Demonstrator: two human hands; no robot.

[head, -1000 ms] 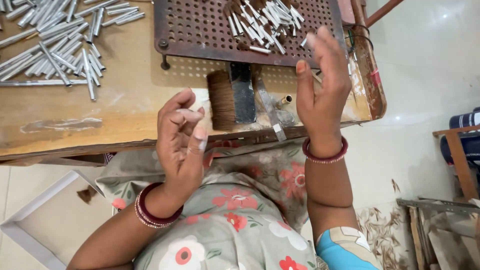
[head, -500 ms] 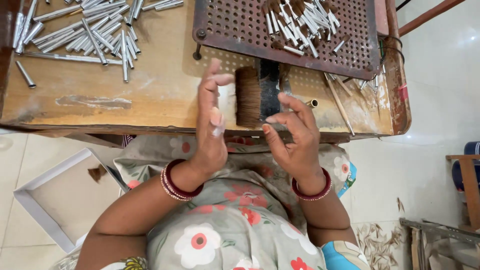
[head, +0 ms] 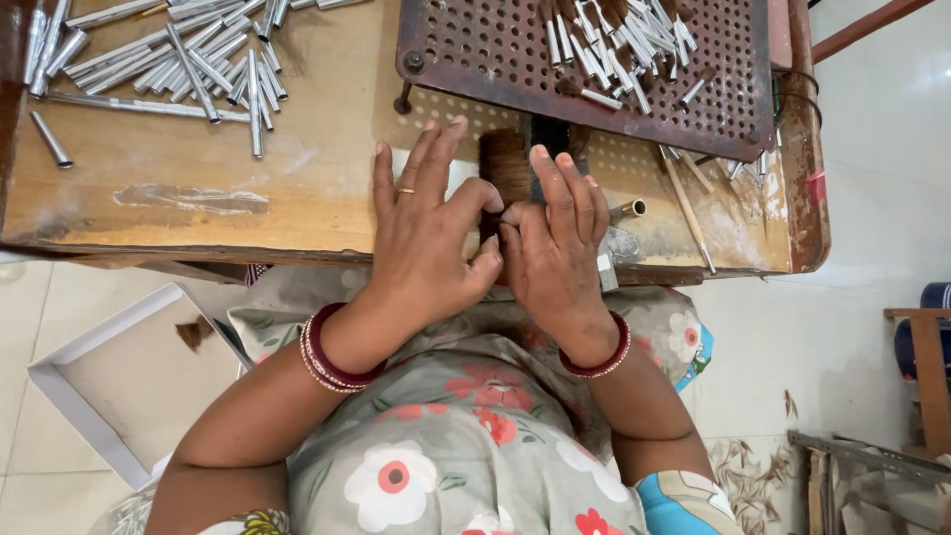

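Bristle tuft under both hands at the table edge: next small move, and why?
Probably pinch off a small bunch from the brown bristle tuft. The left hand and right hand lie flat on the wooden table, thumbs meeting at the tuft's base, nothing gripped. Finished brush pieces lie on the perforated metal plate, metal tubes to the left.

The single head-worn camera looks steeply down, close above the wooden table (head: 198, 213), whose near edge crosses the frame's middle, lap below.
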